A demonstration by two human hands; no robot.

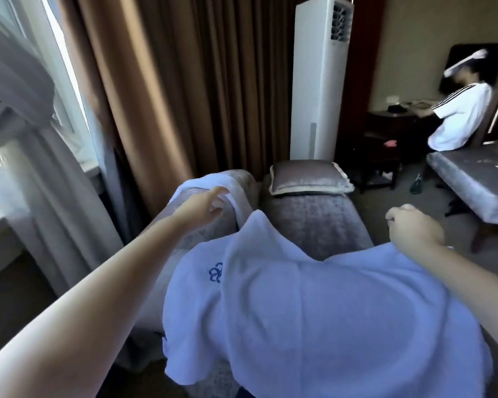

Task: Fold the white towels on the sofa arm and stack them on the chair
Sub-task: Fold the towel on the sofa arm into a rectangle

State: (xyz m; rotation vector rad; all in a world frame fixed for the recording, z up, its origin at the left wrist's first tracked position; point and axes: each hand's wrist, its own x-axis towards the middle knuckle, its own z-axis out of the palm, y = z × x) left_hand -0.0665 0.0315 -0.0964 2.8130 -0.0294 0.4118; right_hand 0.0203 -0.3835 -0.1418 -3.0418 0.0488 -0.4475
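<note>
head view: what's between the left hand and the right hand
The raised corner of the large white blue-embroidered towel, with the grey quilted sofa seat behind it; seen in the head view.

The sofa seat (308,222) lies open beyond the spread white towel (299,311), walled on the left by the sofa arm (243,182) and ended by a cushion (308,176). Curtains (156,96) hang close along the arm's outer side; a padded bench (472,179) stands well apart to the right.

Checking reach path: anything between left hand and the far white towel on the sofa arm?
Nothing visible. The left hand, fingers out, is right at the far towel on the sofa arm. The near towel, gripped by the right hand, lies closer in, off that path.
</note>
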